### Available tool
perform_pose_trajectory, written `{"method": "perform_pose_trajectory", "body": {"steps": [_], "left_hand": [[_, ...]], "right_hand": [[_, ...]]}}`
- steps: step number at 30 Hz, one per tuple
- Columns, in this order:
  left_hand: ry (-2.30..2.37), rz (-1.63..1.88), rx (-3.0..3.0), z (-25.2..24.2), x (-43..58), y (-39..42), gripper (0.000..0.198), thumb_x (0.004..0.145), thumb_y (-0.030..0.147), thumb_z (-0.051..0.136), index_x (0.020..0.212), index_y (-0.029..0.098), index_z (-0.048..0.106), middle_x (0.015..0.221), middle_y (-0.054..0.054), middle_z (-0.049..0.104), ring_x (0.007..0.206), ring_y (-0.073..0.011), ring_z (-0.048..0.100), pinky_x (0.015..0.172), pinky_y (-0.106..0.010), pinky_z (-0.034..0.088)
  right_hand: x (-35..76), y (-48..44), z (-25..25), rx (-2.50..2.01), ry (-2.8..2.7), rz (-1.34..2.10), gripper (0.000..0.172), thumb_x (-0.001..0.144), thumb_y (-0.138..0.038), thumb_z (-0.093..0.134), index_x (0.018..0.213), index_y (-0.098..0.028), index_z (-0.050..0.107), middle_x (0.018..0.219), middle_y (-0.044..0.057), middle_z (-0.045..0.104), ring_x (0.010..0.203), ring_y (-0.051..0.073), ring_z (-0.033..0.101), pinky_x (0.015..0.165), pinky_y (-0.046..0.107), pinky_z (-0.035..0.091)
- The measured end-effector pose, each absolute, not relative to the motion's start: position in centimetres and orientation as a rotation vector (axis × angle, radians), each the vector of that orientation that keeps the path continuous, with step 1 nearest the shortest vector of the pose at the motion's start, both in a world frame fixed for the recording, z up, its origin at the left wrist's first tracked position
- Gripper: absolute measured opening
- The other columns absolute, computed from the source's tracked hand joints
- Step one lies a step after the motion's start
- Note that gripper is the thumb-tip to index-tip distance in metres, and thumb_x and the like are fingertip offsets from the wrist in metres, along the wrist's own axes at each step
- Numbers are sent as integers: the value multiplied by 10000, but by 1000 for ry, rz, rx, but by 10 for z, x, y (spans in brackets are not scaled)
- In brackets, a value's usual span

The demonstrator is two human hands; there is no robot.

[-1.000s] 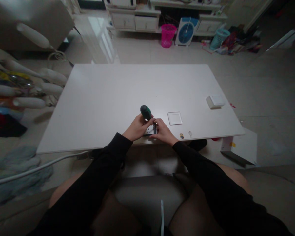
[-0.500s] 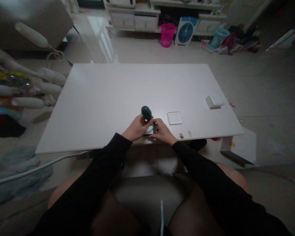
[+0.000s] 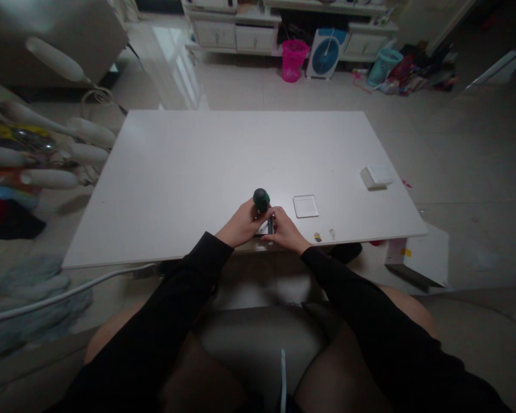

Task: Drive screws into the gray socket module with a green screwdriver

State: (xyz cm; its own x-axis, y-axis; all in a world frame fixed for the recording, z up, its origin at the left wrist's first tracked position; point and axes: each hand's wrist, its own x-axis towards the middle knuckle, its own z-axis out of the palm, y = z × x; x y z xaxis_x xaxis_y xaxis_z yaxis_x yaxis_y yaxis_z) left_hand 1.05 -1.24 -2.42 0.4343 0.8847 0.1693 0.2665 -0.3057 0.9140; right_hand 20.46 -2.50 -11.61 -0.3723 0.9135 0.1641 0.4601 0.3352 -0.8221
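Note:
My left hand (image 3: 241, 222) is closed round a screwdriver with a dark green and black handle (image 3: 261, 199), which stands roughly upright. Beneath it, close to the table's front edge, lies a white wall socket panel (image 3: 264, 228) with a dark strip on its right side. My right hand (image 3: 284, 229) grips the panel's right side between thumb and fingers. The fingers of both hands meet near the screwdriver's shaft and hide its tip. To the right rests a square clear-edged frame (image 3: 305, 206), apart from my hands.
On the white table (image 3: 189, 172) are a small yellow figure piece (image 3: 317, 236), a small pale piece (image 3: 332, 234) and a white box (image 3: 375, 177) near the right edge. A white cable (image 3: 81, 289) runs at the lower left. Beyond stand a pink basket (image 3: 293, 61) and a fan (image 3: 325, 53).
My left hand and the screwdriver have shifted slightly right, and the handle has come more upright, covering more of the panel. My right hand has stayed in place.

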Motion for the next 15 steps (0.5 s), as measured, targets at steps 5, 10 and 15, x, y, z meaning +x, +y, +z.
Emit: {"method": "perform_pose_trajectory", "body": {"steps": [5, 10, 15], "left_hand": [[975, 792, 1876, -22, 12, -12, 367, 988, 533, 635, 917, 174, 653, 894, -80, 696, 826, -233, 649, 802, -387, 520], [993, 758, 1925, -25, 13, -11, 342, 1008, 496, 597, 949, 162, 644, 919, -98, 700, 829, -237, 649, 798, -398, 517], [994, 728, 1933, -24, 12, -10, 251, 998, 415, 624, 968, 166, 611, 972, -94, 704, 859, -227, 684, 823, -384, 545]], "right_hand": [[204, -24, -118, -1209, -1990, 923, 662, 661, -168, 934, 1210, -264, 577, 1264, 79, 575, 1231, 321, 562, 1082, 540, 520], [204, -24, -119, -1227, -1993, 933, 660, 678, -200, 928, 1240, -244, 585, 1281, 96, 559, 1225, 321, 556, 1009, 505, 557], [204, -23, -121, -1216, -2009, 915, 672, 672, -206, 941, 1250, -234, 599, 1272, 99, 575, 1214, 320, 561, 1054, 518, 524]]}}
